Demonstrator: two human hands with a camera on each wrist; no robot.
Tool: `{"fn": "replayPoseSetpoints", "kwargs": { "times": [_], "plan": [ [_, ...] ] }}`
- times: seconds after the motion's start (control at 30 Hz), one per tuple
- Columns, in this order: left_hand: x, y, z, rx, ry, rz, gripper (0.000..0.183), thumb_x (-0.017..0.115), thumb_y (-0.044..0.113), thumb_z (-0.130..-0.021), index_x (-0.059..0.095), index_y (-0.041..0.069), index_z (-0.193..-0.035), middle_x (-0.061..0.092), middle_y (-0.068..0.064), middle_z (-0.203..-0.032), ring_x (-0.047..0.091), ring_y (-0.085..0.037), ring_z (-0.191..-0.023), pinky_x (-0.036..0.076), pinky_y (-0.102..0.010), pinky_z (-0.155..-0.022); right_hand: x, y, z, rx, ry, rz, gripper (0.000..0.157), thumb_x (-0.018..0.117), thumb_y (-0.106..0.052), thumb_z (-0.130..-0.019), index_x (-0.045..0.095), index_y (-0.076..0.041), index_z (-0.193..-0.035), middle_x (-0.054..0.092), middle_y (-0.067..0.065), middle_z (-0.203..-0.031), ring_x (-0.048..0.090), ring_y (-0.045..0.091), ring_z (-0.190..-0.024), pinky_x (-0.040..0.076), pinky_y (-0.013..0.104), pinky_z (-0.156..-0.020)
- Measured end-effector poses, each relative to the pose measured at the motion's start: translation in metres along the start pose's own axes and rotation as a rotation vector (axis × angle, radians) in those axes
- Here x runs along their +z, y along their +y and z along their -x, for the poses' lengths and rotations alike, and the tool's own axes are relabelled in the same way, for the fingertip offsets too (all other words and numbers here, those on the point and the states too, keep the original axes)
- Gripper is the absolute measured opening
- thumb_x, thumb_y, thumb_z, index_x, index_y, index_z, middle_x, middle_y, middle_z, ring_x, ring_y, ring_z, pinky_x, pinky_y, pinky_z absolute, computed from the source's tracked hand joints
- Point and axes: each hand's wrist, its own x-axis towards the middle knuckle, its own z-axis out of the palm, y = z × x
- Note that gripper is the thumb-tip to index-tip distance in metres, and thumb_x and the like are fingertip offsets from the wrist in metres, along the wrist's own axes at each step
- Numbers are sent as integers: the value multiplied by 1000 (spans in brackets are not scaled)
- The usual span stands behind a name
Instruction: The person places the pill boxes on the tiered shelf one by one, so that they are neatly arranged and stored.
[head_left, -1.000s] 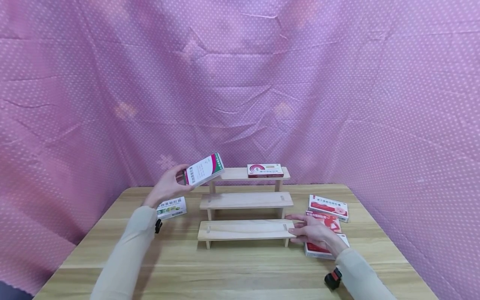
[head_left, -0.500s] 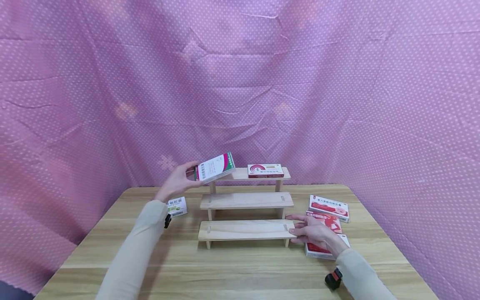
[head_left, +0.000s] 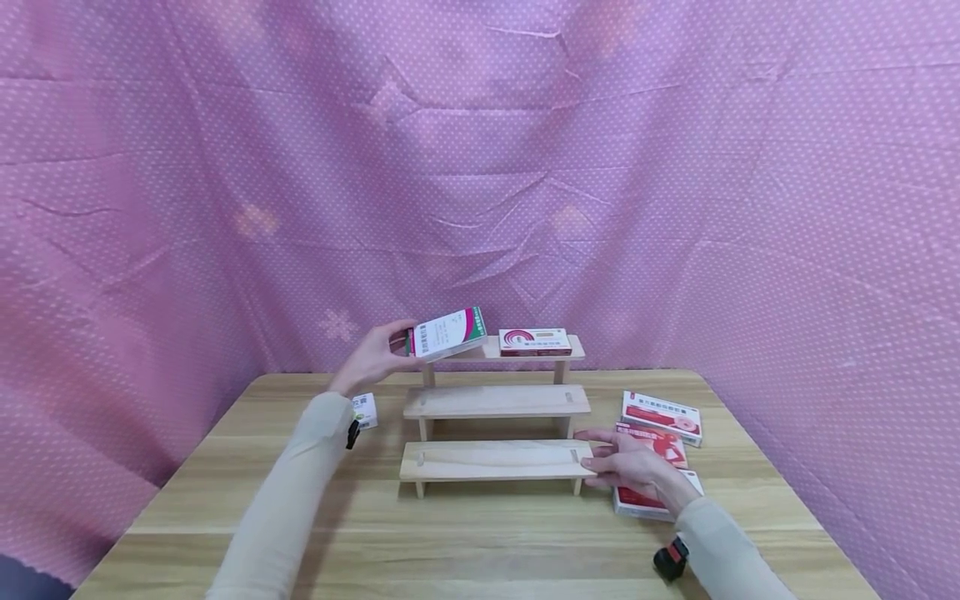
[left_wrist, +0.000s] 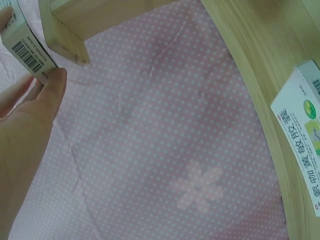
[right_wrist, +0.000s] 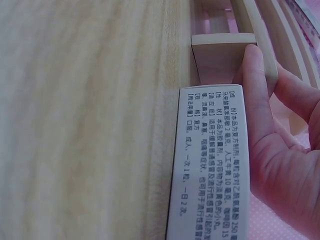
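The white box with the green and magenta end (head_left: 448, 335) is tilted, over the left end of the top tier (head_left: 491, 347); whether it touches the wood you cannot tell from here. Your left hand (head_left: 375, 358) pinches it by its near end between thumb and fingers. Let go at that angle, with part of it overhanging, and it could slide off the left side. Bring it too far right and it might knock the red-arc box (head_left: 536, 342) out of place. Your right hand (head_left: 633, 468) grips the right end of the lowest tier (head_left: 495, 458), which probably steadies the stand; a tug there could shift every tier under the load. The printed box (right_wrist: 210, 165) lies just beside that hand, so a careless wrist could nudge it across the table (head_left: 480, 542).
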Motion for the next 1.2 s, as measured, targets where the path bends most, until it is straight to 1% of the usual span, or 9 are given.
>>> {"fn": "replayPoseSetpoints", "kwargs": {
  "times": [0.1,0.2,0.4,0.47,0.7,0.9,1.03,1.2],
  "plan": [
    [2,0,-4,-5,-13,-12,85,81,12,-77,36,-1,-148,55,-20,-136,57,-33,-122,50,-43,-105,0,0,1,3,4,2,65,68,-5,-90,39,-4,-148,56,16,-113,67,22,-97,61,36,-87],
    [4,0,-7,-26,-24,-23,84,82,14,-77,38,2,-148,55,-18,-136,55,-33,-123,48,-45,-106,0,-1,2,2,1,4,65,68,-5,-90,39,-4,-148,56,15,-113,67,22,-97,61,36,-87],
    [5,4,-12,-62,-51,15,79,81,11,-77,42,6,-146,56,-15,-135,55,-32,-124,48,-45,-106,0,0,1,5,6,7,65,67,-4,-90,38,-4,-149,56,15,-111,67,22,-96,61,36,-87],
    [6,5,-13,-58,-58,7,78,81,11,-78,43,5,-145,55,-16,-137,54,-32,-126,47,-46,-107,0,0,1,5,7,7,66,67,-4,-90,37,-4,-149,56,15,-112,67,22,-96,61,36,-87],
    [4,6,-18,-38,-99,18,83,77,7,-81,32,4,-151,42,-21,-150,40,-37,-139,33,-50,-118,0,-1,1,2,3,12,66,67,-5,-91,37,-3,-149,56,17,-115,67,23,-97,60,38,-89],
    [2,6,-21,-29,-129,12,86,75,5,-83,25,4,-153,32,-23,-156,31,-39,-144,25,-52,-122,-1,-1,2,-2,20,24,66,68,-7,-90,37,-4,-149,54,19,-118,66,24,-99,59,39,-90],
    [3,5,-22,-25,-137,-1,86,74,6,-84,24,7,-154,31,-22,-156,29,-39,-145,23,-54,-122,-1,-1,2,-1,14,25,66,68,-7,-90,37,-4,-149,54,18,-118,66,24,-99,60,39,-90],
    [3,4,-22,-38,-138,-38,87,74,12,-85,23,12,-155,33,-21,-155,32,-39,-143,26,-55,-120,0,-2,2,4,4,16,67,68,-7,-90,37,-3,-149,58,17,-115,67,22,-97,60,37,-88]
  ]
}}
